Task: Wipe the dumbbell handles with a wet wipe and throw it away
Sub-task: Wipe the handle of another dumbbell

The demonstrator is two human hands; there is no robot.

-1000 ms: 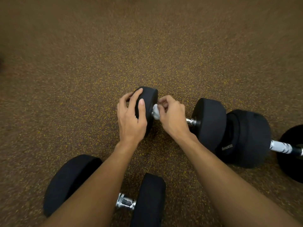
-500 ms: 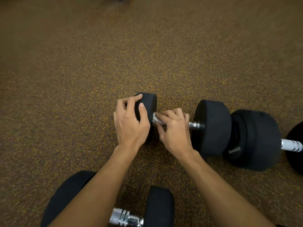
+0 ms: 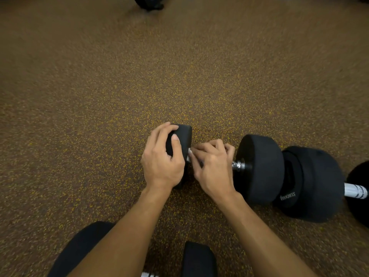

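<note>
A black dumbbell (image 3: 259, 168) lies on the speckled floor in the middle of the view. My left hand (image 3: 161, 158) grips its left head (image 3: 184, 134) from above. My right hand (image 3: 211, 164) is curled round the chrome handle (image 3: 238, 165), with a white wet wipe (image 3: 188, 154) pressed under its fingers; only a small edge of the wipe shows by the left head. Most of the handle is hidden under that hand.
A second dumbbell (image 3: 311, 184) with a white-wrapped handle (image 3: 356, 190) lies directly right of the first. A third dumbbell (image 3: 197, 258) sits at the bottom edge under my forearms. A dark object (image 3: 148, 3) stands on the floor at the top edge.
My right hand has rolled from a fingertip pinch at the left end to a full wrap over the handle. The view has tilted upward, and the near dumbbell has slid toward the bottom edge.
</note>
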